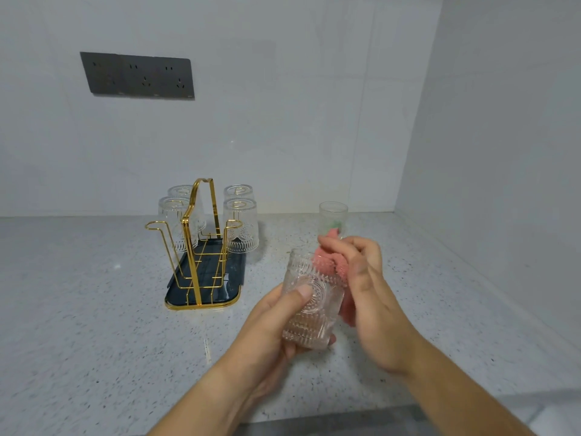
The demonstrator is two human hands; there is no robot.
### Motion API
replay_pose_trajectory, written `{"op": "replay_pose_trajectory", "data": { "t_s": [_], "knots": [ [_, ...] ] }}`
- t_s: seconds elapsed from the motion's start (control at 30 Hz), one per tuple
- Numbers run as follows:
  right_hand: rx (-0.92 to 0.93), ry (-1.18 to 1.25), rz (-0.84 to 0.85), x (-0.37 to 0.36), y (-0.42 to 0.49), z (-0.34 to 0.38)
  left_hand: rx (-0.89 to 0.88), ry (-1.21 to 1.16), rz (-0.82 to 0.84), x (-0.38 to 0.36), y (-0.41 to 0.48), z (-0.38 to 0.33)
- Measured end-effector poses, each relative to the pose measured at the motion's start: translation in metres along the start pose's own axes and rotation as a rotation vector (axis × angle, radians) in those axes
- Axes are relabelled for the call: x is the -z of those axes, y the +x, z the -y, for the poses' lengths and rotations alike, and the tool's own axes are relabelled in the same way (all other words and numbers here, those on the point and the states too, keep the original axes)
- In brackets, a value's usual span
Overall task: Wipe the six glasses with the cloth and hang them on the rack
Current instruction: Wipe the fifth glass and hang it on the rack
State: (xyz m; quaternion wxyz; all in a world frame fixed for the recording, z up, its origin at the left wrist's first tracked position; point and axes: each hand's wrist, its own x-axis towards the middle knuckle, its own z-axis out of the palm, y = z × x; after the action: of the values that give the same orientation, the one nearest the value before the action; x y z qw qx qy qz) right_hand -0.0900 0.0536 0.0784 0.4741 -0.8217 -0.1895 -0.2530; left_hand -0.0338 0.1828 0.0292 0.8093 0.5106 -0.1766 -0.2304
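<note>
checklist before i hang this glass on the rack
1. Grip: the left hand wraps the held glass, thumb on its side: ok.
2. Cloth away from the glass: the right hand holds the pink cloth against the glass's upper end: not ok.
3. Glass wiped all round: cannot tell.
4. Free peg: the rack has its front left peg bare: ok.
5. Neighbours: the four hung glasses sit upside down at the back pegs, apart from that peg: ok.
6. Last glass: upright on the counter behind the right hand, away from the rack: ok.
</note>
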Motion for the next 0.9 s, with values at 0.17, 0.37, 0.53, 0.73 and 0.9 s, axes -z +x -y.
{"op": "replay_pose_trajectory", "data": {
  "t_s": [0.17,0.37,0.53,0.73,0.9],
  "knots": [
    [-0.204,0.054,0.099,0.019,-0.007,-0.029,0.047,-0.053,0.020,0.008,-0.002,-0.001],
    [-0.245,0.077,0.023,0.021,-0.006,-0.037,0.117,-0.198,0.059,0.010,-0.004,0.007],
    [-0.157,0.171,0.076,0.029,-0.015,-0.032,0.097,-0.218,0.056,0.012,-0.002,0.001],
    [-0.238,0.260,0.165,0.036,-0.015,-0.029,0.092,-0.187,0.043,0.015,-0.004,0.003],
    [-0.272,0.151,0.450,0.042,-0.011,-0.024,0.157,-0.105,0.129,0.022,-0.005,0.007]
  ]
}}
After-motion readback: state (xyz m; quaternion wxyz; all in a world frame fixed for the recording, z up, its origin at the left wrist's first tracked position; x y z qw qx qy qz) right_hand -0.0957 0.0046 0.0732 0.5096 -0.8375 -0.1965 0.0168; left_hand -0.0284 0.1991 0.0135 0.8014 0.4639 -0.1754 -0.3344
